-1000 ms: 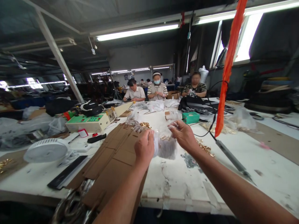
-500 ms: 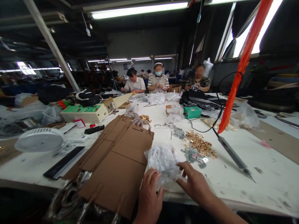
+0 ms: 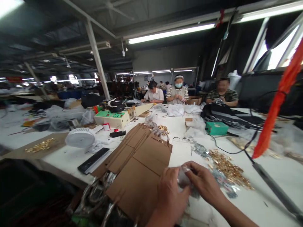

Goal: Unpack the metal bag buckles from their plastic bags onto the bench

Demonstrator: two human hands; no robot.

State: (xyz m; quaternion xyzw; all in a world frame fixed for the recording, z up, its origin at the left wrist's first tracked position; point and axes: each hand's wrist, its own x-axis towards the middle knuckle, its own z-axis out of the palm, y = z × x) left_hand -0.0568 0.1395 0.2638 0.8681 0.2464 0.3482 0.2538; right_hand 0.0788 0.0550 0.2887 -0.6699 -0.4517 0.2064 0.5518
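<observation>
A crumpled clear plastic bag (image 3: 184, 179) is bunched between my two hands above the table's near edge. My left hand (image 3: 170, 190) is wrapped against its left side, fingers bent. From the right, my right hand (image 3: 201, 179) grips the top of the bag between thumb and fingers. What the bag contains, if anything, I cannot make out. Just left of my hands lie overlapping brown flat panels (image 3: 139, 157) with plastic-wrapped handles (image 3: 94, 192) hanging at the near end.
Gold metal fittings (image 3: 227, 167) and grey metal plates (image 3: 224, 183) lie to the right, near a grey pen-like tool (image 3: 276, 186) on a cord. A green box (image 3: 216, 128), a white fan (image 3: 80, 137) and a control unit (image 3: 112, 118) stand farther back. Several people sit across the table.
My hands have closed in and gathered the bag, which lay spread on the table, into a smaller bundle, lifted slightly. My view has turned left.
</observation>
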